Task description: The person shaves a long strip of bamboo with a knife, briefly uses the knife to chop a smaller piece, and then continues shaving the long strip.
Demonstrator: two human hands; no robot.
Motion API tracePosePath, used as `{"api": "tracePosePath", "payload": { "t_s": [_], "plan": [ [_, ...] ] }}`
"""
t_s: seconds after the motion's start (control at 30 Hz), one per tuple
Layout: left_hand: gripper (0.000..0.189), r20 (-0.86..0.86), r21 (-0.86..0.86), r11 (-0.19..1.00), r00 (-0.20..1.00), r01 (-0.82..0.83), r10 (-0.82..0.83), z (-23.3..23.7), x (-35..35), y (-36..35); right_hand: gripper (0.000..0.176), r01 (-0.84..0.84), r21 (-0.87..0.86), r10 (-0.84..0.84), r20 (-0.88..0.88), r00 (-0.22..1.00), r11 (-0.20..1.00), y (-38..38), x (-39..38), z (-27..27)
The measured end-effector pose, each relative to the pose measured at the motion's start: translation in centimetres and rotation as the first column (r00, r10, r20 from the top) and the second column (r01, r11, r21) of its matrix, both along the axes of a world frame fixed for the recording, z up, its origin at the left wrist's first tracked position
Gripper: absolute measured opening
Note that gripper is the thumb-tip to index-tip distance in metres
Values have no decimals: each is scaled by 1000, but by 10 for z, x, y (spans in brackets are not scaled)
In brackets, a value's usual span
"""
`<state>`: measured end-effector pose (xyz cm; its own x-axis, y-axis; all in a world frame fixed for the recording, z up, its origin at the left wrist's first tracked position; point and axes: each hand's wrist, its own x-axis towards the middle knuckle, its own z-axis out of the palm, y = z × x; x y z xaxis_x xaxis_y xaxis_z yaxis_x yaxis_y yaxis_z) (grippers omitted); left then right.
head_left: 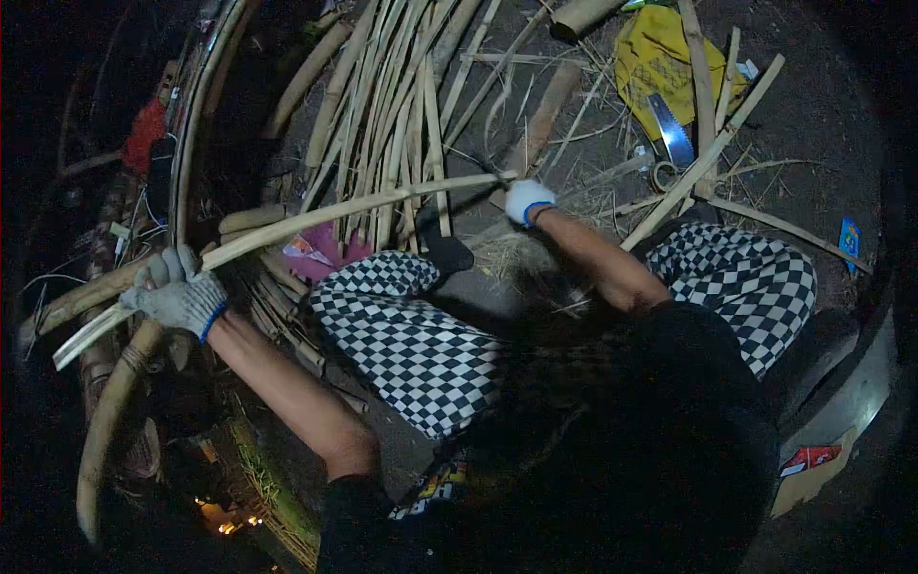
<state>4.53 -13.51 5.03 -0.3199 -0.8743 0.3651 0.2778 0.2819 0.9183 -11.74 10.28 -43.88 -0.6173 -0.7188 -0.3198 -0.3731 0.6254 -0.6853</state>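
Note:
A long split bamboo strip (354, 210) runs slantwise across my front, its lower left end pale and split. My left hand (179, 292), in a grey-white knit glove with a blue cuff, is wrapped round the strip near that end. At the strip's far end is my right hand (528, 201), gloved the same way and closed. A dark slim shape crosses beside the strip there, and I cannot tell what the right fingers hold. My legs in checkered trousers (411, 335) are spread on the ground, below the strip.
A bundle of bamboo strips (392, 115) lies ahead. At the upper right are a yellow bag (650, 48), a saw blade (671, 129), a tape roll (663, 175) and crossing strips (708, 158). Bamboo poles (115, 421) stand left. Small flames (228, 521) glow at lower left.

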Motion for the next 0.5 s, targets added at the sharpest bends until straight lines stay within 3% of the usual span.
{"api": "tracePosePath", "payload": {
  "t_s": [0.03, 0.1, 0.13, 0.17, 0.23, 0.3, 0.33, 0.4, 0.5],
  "plan": [
    [45, 0, 4, 1000, 1000, 2, -2, -1, -15, 17, 28, 2, 4, -2, 0, 1000, 1000, -3, 5, 16],
    [47, -58, -37, 956, 955, -292, 290, -1, -50, 68, 28, -23, -130, 19, -35, 999, 991, -2, 20, 46],
    [49, 34, -131, 987, 994, -96, 101, -1, -32, 47, 29, -9, -163, -1, -63, 998, 987, -7, 23, 39],
    [49, 41, -131, 986, 994, -99, 105, -1, -38, 54, 29, -12, -162, 3, -56, 998, 987, -5, 26, 27],
    [49, -27, -128, 953, 961, -275, 274, -1, -47, 71, 28, -42, -344, -51, -257, 965, 938, 23, 21, -7],
    [49, -37, -130, 947, 956, -294, 292, 1, -43, 74, 28, -75, 99, 73, 23, 997, 992, 34, 10, -125],
    [49, -49, -125, 943, 951, -308, 304, 1, -44, 75, 28, -66, 95, 65, 12, 998, 993, 37, 5, -113],
    [49, -64, -142, 940, 951, -309, 303, 2, -48, 80, 30, 146, 150, -157, 69, 985, 978, 42, 1, -68],
    [49, -51, -122, 948, 956, -294, 290, 4, -51, 79, 30, 67, 38, -68, 41, 997, 997, 19, 4, -25]
  ]
}}
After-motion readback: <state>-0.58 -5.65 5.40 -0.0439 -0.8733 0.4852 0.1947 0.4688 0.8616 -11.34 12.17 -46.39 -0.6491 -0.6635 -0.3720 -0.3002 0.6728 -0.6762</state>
